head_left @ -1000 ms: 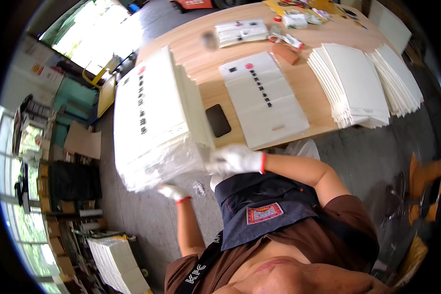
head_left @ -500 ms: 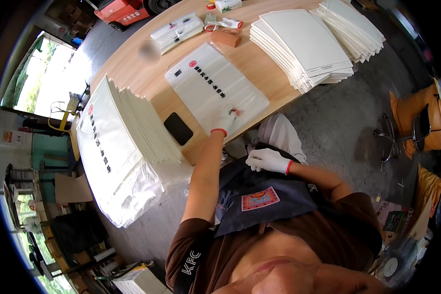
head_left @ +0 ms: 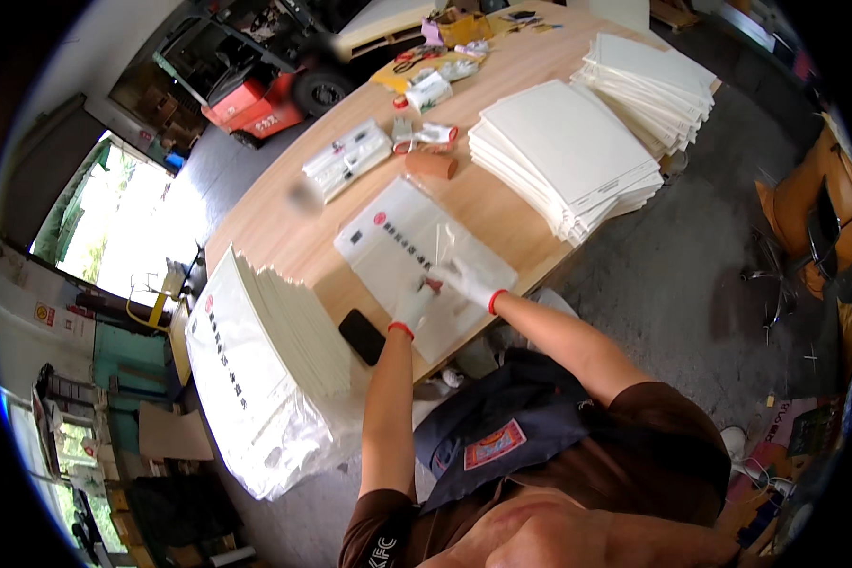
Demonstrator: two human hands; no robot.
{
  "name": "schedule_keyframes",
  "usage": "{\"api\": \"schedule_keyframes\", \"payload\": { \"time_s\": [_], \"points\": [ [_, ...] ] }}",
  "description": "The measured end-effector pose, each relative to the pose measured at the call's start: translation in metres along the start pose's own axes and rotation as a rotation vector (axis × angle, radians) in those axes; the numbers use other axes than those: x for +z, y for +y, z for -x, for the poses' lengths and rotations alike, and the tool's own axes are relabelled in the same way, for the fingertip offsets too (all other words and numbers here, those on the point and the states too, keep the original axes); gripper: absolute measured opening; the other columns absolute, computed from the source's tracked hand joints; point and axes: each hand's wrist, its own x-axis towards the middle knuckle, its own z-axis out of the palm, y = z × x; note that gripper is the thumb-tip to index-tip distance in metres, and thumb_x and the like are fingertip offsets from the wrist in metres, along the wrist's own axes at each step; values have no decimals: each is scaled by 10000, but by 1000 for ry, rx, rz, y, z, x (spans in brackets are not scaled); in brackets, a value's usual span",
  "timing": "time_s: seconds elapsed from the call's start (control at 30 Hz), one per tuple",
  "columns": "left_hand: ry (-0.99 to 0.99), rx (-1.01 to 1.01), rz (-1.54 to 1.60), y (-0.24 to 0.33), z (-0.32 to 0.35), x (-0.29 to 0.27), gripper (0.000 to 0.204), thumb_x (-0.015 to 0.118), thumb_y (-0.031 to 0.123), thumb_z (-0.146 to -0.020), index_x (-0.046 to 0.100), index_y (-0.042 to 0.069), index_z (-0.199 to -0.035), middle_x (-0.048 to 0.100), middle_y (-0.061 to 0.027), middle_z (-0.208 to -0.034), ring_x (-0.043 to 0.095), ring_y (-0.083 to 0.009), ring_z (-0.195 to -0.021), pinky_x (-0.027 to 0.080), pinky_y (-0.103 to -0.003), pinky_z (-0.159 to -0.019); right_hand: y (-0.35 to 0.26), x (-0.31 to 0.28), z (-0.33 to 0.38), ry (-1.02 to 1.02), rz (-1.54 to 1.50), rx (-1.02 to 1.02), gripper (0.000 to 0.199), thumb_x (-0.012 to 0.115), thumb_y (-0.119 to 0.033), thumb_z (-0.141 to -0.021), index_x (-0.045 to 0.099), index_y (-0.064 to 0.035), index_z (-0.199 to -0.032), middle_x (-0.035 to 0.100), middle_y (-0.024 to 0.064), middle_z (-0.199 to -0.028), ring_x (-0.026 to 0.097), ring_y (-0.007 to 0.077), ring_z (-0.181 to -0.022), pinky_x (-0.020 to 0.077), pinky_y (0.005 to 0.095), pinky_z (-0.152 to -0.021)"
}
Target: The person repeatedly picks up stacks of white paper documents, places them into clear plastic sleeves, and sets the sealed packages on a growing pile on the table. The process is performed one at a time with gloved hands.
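Note:
A white plastic bag [head_left: 473, 251] with a red round mark and dark printing lies flat near the table's front edge. My left hand [head_left: 412, 301], in a white glove with a red cuff, rests on its lower part; the fingers blend into the white, and a small reddish patch shows at their tips. My right hand [head_left: 469, 281], gloved alike, lies over the bag with fingers stretched out, close to the left hand's fingertips. A black phone [head_left: 361, 337] lies left of the bag. Further left stands a thick stack of similar printed bags [head_left: 232, 355].
Stacks of white sheets [head_left: 563, 151] stand at the right of the wooden table [head_left: 284, 227]. Behind the bag are a brown roll-like piece [head_left: 432, 166], a wrapped white bundle [head_left: 347, 156], gloves [head_left: 428, 134] and scissors [head_left: 413, 59]. A red forklift [head_left: 256, 106] stands beyond.
My right hand has moved from my lap up onto the bag, beside the left hand. The view has tilted up, showing more of the table's far end and the forklift.

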Motion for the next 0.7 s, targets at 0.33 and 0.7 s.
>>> {"api": "schedule_keyframes", "payload": {
  "time_s": [0.33,0.7],
  "points": [
    [84,246,850,53,6,-11,204,535,159,-934,513,89,-1124,643,-67,-964,529,-91,-692,490,-278,-749,37,-72,46,43,864,-244,482,499,-503,-893,640,-42,-906,629,111,-733,633,170,-698,472,324,-617],
    [145,753,-478,173,79,113,368,522,-40,-751,634,126,-1060,631,-123,-798,617,-283,-640,488,-370,-582,-27,-45,57,52,505,-203,391,593,-449,-866,634,-63,-913,650,89,-896,625,187,-867,487,375,-739]
  ]
}}
